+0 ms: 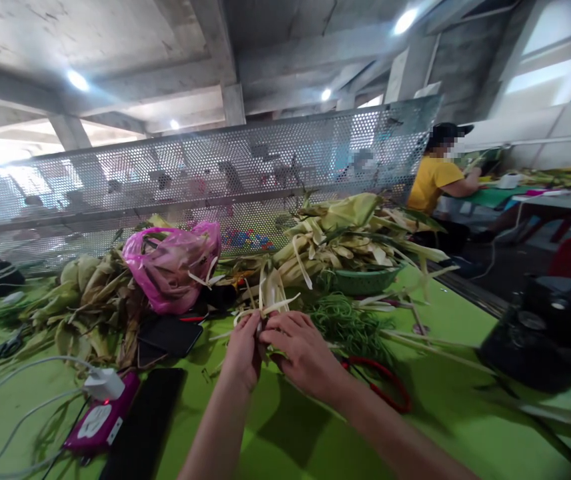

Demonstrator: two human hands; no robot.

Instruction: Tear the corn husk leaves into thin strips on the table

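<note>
Pale corn husk strips (271, 293) rise from between my two hands, with a narrow strip lying crosswise over them. My left hand (244, 348) is closed, its fingertips pinching the base of the strips. From the right, my right hand (301, 348) meets it with curled fingers on the same husk; its thumb is partly hidden below. Beside my right hand lies a tangle of thin green strands (348, 327). Red-handled scissors (390, 393) rest by my right wrist.
A green basket (365, 280) heaped with husks stands behind. To the left are a pink plastic bag (173, 267), more husks (90, 300), a dark phone (173, 337) and a purple power strip (103, 417) with cables. A person in yellow (433, 177) sits beyond the perforated metal screen (190, 173).
</note>
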